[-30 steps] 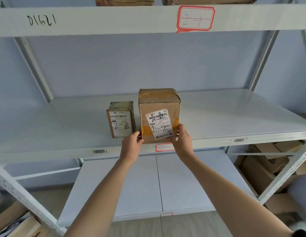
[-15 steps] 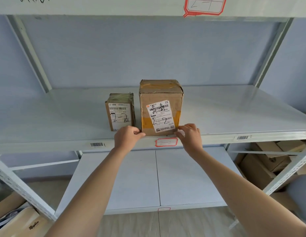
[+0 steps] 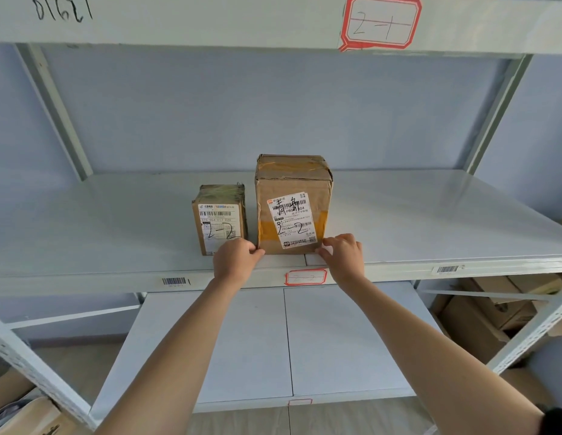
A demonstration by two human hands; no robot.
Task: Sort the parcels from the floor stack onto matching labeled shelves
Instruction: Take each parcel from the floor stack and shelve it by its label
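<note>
A taller brown parcel (image 3: pixel 292 205), its white label handwritten "2-2", stands upright on the middle shelf (image 3: pixel 414 221) near the front edge. Next to it on the left stands a smaller brown parcel (image 3: pixel 219 218), also marked "2-2". My left hand (image 3: pixel 235 258) holds the taller parcel's lower left corner with curled fingers. My right hand (image 3: pixel 343 253) holds its lower right corner the same way. A red-framed shelf tag (image 3: pixel 305 276) is stuck to the shelf's front edge just below the parcel. The upper shelf carries a red-framed tag "2-1" (image 3: pixel 381 22).
A lower shelf (image 3: pixel 286 343) lies under my arms. Cardboard boxes (image 3: pixel 480 312) sit behind the rack's right post, and another box (image 3: pixel 28 417) sits on the floor at the bottom left. Slanted metal posts (image 3: pixel 533 328) frame the rack on both sides.
The taller parcel has been set down on the shelf beside the smaller one. My hands slid from its sides down to its bottom corners.
</note>
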